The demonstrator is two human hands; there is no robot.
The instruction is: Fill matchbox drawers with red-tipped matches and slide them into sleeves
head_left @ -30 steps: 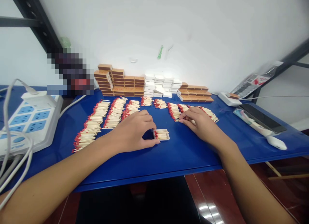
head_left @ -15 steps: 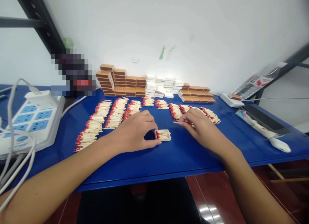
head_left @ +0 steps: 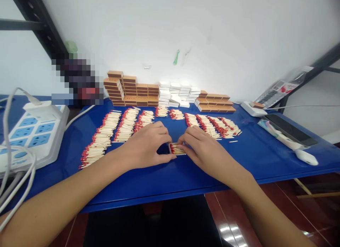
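Observation:
A small white matchbox tray (head_left: 175, 149) holding red-tipped matches lies on the blue table (head_left: 148, 179). My left hand (head_left: 147, 144) is curled around the tray's left end, thumb and fingers gripping it. My right hand (head_left: 202, 147) rests on the tray's right end with fingers pressed together over the matches. Whether those fingers hold matches is hidden. Rows of loose red-tipped matches (head_left: 124, 124) spread across the table behind both hands, and more matches (head_left: 215, 125) lie just beyond the right hand.
Brown matchbox sleeves (head_left: 131, 90) and white trays (head_left: 176, 94) are stacked against the wall, with more brown sleeves (head_left: 215, 102) to the right. A white power strip (head_left: 34, 132) with cables sits at the left. A phone (head_left: 288, 130) and a white device (head_left: 302, 155) lie at the right.
My right hand has come left from the match pile to the tray's right end. The left hand has stayed on the tray.

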